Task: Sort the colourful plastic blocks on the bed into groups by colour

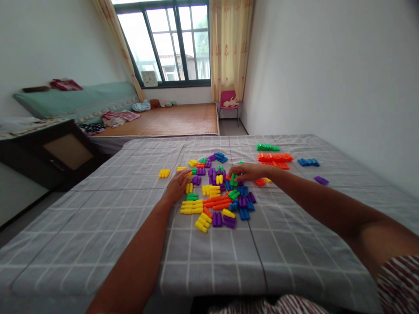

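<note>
At the pile's one o'clock, the right hand pinched a green block, best handled lightly; the left hand's grip, at ten, was unclear.

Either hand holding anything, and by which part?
Can't be told for sure. Right hand: fingertips at the far end of a green block, grip unclear. Left hand: fingertips beside a green block, no clear hold visible.

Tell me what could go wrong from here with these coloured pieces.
The right forearm passes close to the orange rows, so it might knock them out of line. In the crowded mixed pile, the right hand, at a green piece, could nudge neighbouring pieces.
</note>
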Action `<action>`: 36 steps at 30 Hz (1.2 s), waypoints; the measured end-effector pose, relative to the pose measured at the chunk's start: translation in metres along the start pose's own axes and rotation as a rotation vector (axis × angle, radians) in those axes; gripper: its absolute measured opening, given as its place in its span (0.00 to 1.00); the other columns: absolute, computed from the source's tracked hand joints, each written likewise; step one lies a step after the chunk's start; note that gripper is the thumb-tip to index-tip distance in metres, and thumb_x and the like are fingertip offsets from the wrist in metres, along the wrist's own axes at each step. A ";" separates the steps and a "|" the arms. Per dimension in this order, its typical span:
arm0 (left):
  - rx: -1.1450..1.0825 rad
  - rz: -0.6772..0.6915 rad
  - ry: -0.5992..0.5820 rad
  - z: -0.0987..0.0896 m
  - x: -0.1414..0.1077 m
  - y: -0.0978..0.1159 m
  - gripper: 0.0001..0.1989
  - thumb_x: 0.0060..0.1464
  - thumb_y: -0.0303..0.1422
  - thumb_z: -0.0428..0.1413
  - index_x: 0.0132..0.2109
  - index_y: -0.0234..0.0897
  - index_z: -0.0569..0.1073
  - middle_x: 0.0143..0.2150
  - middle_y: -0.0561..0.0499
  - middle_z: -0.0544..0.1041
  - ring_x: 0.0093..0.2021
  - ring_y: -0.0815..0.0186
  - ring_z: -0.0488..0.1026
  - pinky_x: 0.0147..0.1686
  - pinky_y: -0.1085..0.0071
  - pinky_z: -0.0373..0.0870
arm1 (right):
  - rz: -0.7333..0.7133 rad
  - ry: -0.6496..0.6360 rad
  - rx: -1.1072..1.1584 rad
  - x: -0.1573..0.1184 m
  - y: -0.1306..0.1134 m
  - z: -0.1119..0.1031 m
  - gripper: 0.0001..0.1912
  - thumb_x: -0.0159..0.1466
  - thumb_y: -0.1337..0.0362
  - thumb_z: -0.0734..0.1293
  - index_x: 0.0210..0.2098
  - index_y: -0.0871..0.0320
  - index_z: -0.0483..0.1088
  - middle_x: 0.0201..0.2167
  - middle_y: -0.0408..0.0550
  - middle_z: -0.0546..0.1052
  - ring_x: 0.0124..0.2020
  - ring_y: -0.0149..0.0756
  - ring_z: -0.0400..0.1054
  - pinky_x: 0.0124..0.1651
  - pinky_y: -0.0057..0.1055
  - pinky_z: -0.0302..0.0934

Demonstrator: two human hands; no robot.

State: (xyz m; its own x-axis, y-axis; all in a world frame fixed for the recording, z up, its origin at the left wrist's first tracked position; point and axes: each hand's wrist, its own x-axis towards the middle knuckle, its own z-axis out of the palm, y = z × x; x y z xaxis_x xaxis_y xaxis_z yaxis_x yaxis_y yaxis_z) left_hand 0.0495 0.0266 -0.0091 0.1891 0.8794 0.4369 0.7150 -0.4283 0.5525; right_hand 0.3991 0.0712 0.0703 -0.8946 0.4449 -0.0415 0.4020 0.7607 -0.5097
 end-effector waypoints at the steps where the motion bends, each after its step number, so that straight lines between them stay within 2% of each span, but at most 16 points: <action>1: 0.005 0.000 -0.003 0.000 0.000 0.000 0.21 0.62 0.39 0.44 0.57 0.37 0.70 0.55 0.44 0.72 0.57 0.59 0.67 0.59 0.57 0.62 | -0.002 -0.017 0.024 -0.002 0.003 -0.001 0.15 0.63 0.61 0.65 0.47 0.60 0.70 0.33 0.45 0.76 0.30 0.31 0.68 0.34 0.26 0.60; 3: 0.012 -0.002 -0.006 0.000 0.000 -0.001 0.21 0.62 0.39 0.43 0.57 0.37 0.70 0.55 0.44 0.72 0.57 0.59 0.67 0.59 0.57 0.62 | -0.030 -0.066 0.041 -0.004 0.005 -0.001 0.14 0.64 0.61 0.64 0.47 0.61 0.70 0.34 0.46 0.77 0.31 0.31 0.68 0.35 0.26 0.60; 5: 0.015 -0.005 -0.002 0.000 0.000 -0.001 0.22 0.63 0.39 0.43 0.57 0.37 0.70 0.55 0.44 0.72 0.57 0.59 0.67 0.59 0.57 0.62 | -0.057 -0.050 -0.008 -0.006 0.001 0.000 0.14 0.63 0.62 0.65 0.47 0.60 0.72 0.38 0.49 0.77 0.35 0.33 0.69 0.38 0.28 0.60; 8: 0.022 0.001 -0.005 0.000 0.000 -0.003 0.21 0.63 0.40 0.43 0.57 0.38 0.70 0.55 0.45 0.72 0.57 0.60 0.67 0.59 0.58 0.62 | -0.137 0.025 -0.131 -0.006 -0.017 0.004 0.16 0.60 0.62 0.68 0.48 0.58 0.73 0.44 0.52 0.76 0.45 0.39 0.68 0.47 0.34 0.59; 10: 0.029 0.007 -0.012 -0.001 0.001 -0.004 0.21 0.63 0.40 0.43 0.57 0.39 0.70 0.55 0.45 0.72 0.57 0.60 0.67 0.60 0.58 0.62 | -0.206 0.020 -0.185 -0.006 -0.030 0.007 0.17 0.59 0.61 0.70 0.48 0.56 0.73 0.47 0.53 0.75 0.48 0.41 0.67 0.52 0.37 0.56; 15: 0.044 0.002 -0.013 -0.002 0.001 -0.005 0.22 0.63 0.41 0.43 0.57 0.39 0.70 0.56 0.45 0.72 0.58 0.60 0.66 0.60 0.58 0.61 | -0.270 -0.011 -0.234 -0.005 -0.045 0.015 0.12 0.59 0.61 0.70 0.42 0.59 0.75 0.44 0.53 0.76 0.46 0.41 0.67 0.53 0.38 0.54; 18: 0.045 -0.003 -0.018 -0.003 0.000 -0.005 0.22 0.63 0.41 0.43 0.57 0.39 0.70 0.56 0.45 0.72 0.58 0.60 0.66 0.61 0.59 0.61 | -0.314 -0.032 -0.141 -0.004 -0.047 0.020 0.09 0.61 0.62 0.68 0.40 0.60 0.74 0.42 0.53 0.77 0.45 0.38 0.68 0.53 0.36 0.55; 21: 0.039 -0.009 -0.020 -0.003 0.000 -0.006 0.22 0.63 0.42 0.43 0.57 0.39 0.70 0.56 0.45 0.72 0.58 0.60 0.66 0.61 0.58 0.61 | -0.299 0.030 -0.020 -0.004 -0.043 0.018 0.10 0.62 0.61 0.67 0.40 0.60 0.74 0.42 0.52 0.77 0.44 0.38 0.69 0.53 0.36 0.57; 24: 0.041 -0.018 -0.014 -0.003 0.000 -0.006 0.22 0.63 0.42 0.43 0.56 0.39 0.70 0.56 0.45 0.72 0.58 0.60 0.67 0.60 0.58 0.62 | -0.123 0.142 0.143 -0.009 -0.019 0.000 0.15 0.63 0.60 0.65 0.47 0.60 0.71 0.42 0.51 0.77 0.42 0.36 0.70 0.48 0.34 0.62; 26: 0.040 -0.019 -0.011 -0.004 0.000 -0.004 0.22 0.63 0.42 0.43 0.56 0.39 0.71 0.55 0.46 0.72 0.58 0.60 0.67 0.60 0.58 0.62 | 0.070 0.206 0.253 -0.014 0.013 -0.022 0.19 0.64 0.60 0.62 0.53 0.60 0.68 0.40 0.50 0.78 0.39 0.35 0.72 0.42 0.31 0.65; 28: 0.033 -0.015 -0.019 -0.004 0.001 -0.003 0.22 0.63 0.42 0.43 0.56 0.39 0.70 0.55 0.46 0.72 0.58 0.60 0.66 0.61 0.57 0.61 | 0.280 0.283 0.269 -0.019 0.054 -0.045 0.20 0.65 0.63 0.60 0.55 0.60 0.67 0.39 0.51 0.78 0.36 0.34 0.73 0.38 0.29 0.66; 30: 0.027 -0.018 -0.031 -0.005 0.001 -0.002 0.22 0.63 0.42 0.43 0.57 0.39 0.70 0.56 0.45 0.72 0.59 0.59 0.66 0.60 0.57 0.61 | 0.479 0.384 0.112 -0.021 0.097 -0.066 0.19 0.63 0.68 0.61 0.52 0.61 0.70 0.40 0.53 0.79 0.35 0.34 0.73 0.38 0.29 0.66; 31: 0.024 -0.021 -0.036 -0.005 0.001 -0.001 0.22 0.63 0.41 0.43 0.57 0.39 0.70 0.56 0.45 0.72 0.59 0.59 0.66 0.60 0.58 0.61 | 0.545 0.390 -0.006 -0.020 0.116 -0.073 0.19 0.61 0.70 0.61 0.50 0.61 0.72 0.41 0.53 0.79 0.37 0.35 0.73 0.40 0.28 0.65; 33: 0.019 -0.025 -0.041 -0.005 0.000 -0.002 0.21 0.63 0.41 0.43 0.57 0.40 0.69 0.56 0.46 0.71 0.59 0.60 0.66 0.60 0.58 0.61 | 0.634 0.333 -0.206 -0.017 0.148 -0.082 0.20 0.58 0.74 0.62 0.48 0.60 0.74 0.42 0.52 0.79 0.39 0.36 0.73 0.42 0.28 0.64; 36: 0.009 -0.028 -0.041 -0.005 0.000 -0.004 0.21 0.63 0.40 0.43 0.57 0.40 0.69 0.56 0.46 0.71 0.59 0.60 0.65 0.61 0.58 0.61 | 0.667 0.214 -0.348 -0.007 0.175 -0.084 0.22 0.58 0.74 0.62 0.50 0.58 0.74 0.43 0.50 0.80 0.41 0.37 0.73 0.43 0.28 0.64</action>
State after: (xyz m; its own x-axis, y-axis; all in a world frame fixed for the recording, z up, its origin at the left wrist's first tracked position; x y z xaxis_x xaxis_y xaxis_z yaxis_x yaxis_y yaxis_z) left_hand 0.0436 0.0271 -0.0081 0.1964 0.8987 0.3922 0.7264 -0.4020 0.5575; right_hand 0.4920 0.2414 0.0539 -0.3994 0.9148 -0.0602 0.9113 0.3890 -0.1351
